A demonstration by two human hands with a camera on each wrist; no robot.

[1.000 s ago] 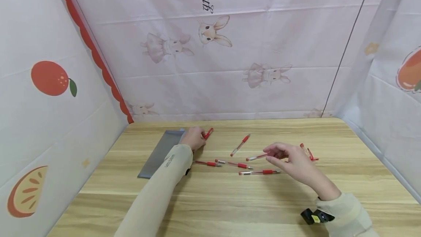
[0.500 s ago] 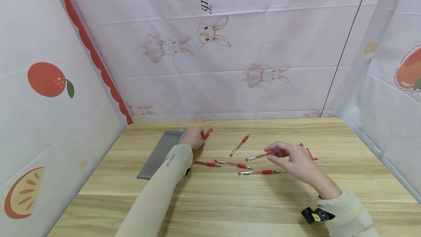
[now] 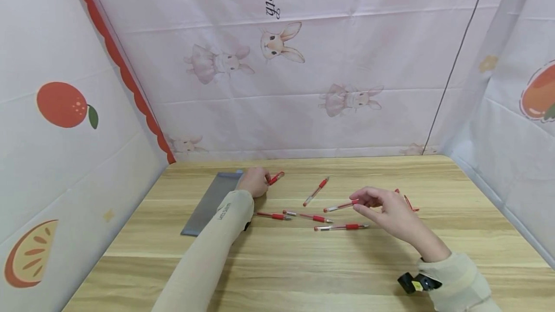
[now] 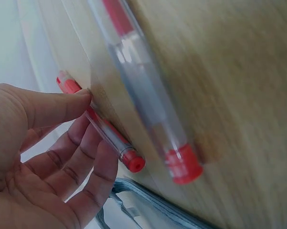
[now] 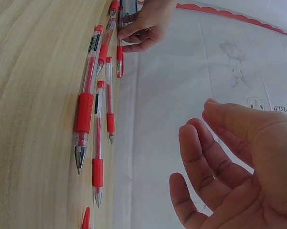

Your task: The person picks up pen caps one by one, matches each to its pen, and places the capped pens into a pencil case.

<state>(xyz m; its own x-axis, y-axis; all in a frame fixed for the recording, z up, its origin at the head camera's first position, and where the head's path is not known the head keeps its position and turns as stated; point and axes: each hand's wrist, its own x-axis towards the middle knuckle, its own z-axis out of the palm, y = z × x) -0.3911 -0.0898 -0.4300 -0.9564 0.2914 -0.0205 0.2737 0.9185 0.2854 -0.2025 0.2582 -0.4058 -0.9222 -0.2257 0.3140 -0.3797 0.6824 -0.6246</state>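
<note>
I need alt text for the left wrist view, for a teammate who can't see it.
The left hand pinches a red-ended clear pen. A second pen, larger in the foreground, lies on the wooden table, and the edge of a grey pouch shows at the bottom.

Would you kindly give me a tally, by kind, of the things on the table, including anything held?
Pens: 6, one pinched by the left hand
Grey pouch: 1
Total: 7, leaving out red pieces partly hidden behind the right hand, whose kind I cannot tell
</note>
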